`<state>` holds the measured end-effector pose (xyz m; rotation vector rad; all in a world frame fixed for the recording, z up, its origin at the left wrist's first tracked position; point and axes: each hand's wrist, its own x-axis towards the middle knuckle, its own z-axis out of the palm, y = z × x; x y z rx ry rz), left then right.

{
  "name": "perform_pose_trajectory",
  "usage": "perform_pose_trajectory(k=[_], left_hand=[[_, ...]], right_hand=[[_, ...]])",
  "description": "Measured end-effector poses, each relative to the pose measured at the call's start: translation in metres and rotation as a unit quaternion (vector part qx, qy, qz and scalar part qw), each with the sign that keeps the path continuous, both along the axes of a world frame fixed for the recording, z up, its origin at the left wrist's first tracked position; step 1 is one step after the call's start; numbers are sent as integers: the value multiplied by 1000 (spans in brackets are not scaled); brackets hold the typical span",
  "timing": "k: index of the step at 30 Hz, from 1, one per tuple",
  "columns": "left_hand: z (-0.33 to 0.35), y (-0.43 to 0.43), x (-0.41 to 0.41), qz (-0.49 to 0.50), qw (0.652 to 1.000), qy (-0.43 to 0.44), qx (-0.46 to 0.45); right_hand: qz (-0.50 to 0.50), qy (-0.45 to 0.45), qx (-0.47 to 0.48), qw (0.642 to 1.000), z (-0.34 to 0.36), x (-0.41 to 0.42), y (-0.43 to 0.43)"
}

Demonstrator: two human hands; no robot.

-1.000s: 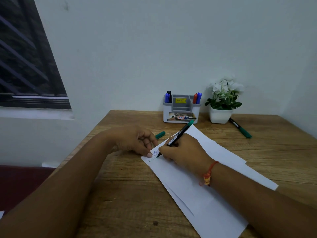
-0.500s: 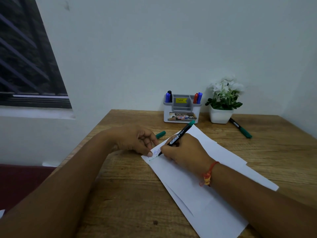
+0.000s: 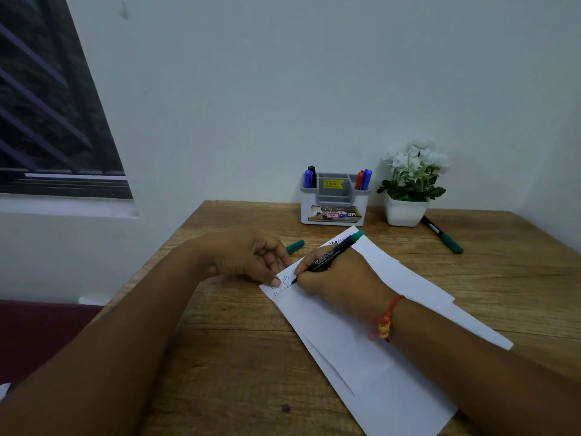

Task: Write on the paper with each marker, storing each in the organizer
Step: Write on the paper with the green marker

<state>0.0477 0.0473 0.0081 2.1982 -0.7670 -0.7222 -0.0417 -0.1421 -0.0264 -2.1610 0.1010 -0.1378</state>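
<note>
White paper sheets [image 3: 377,341] lie slanted across the wooden table. My right hand [image 3: 339,278] grips a black marker with a green end [image 3: 336,252], its tip touching the paper's upper left corner beside small lines of writing. My left hand [image 3: 251,259] rests on that corner, thumb pressing the paper, other fingers curled. A green cap [image 3: 295,247] lies just behind the left hand. The grey and white organizer [image 3: 334,199] stands at the wall and holds blue, black and red markers. Another capped green marker [image 3: 441,236] lies at the right.
A white pot with white flowers [image 3: 407,196] stands right of the organizer, touching the far marker's end. The wall runs along the table's back edge. A dark window [image 3: 47,105] is at the left, and the table's left edge [image 3: 151,265] drops off beside my left arm.
The marker tip has shifted slightly along the writing line at the paper's corner. My left hand stays in place on the paper.
</note>
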Motion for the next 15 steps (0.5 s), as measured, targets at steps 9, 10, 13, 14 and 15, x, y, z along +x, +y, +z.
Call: perform_pose_trajectory(k=[9, 10, 13, 14, 15], left_hand=[[-1, 0, 0, -1, 1000, -3, 2], [0, 0, -1, -1, 1000, -4, 3], [0, 1, -1, -2, 1000, -7, 0], [0, 1, -2, -2, 1000, -8, 2], [0, 0, -2, -1, 1000, -8, 3]], right_hand=[[-17, -10, -38, 999, -3, 2, -2], [-15, -9, -34, 999, -3, 2, -2], [-12, -16, -11, 1000, -3, 0, -3], [-11, -14, -10, 1000, -2, 0, -3], [-14, -13, -16, 1000, -1, -1, -3]])
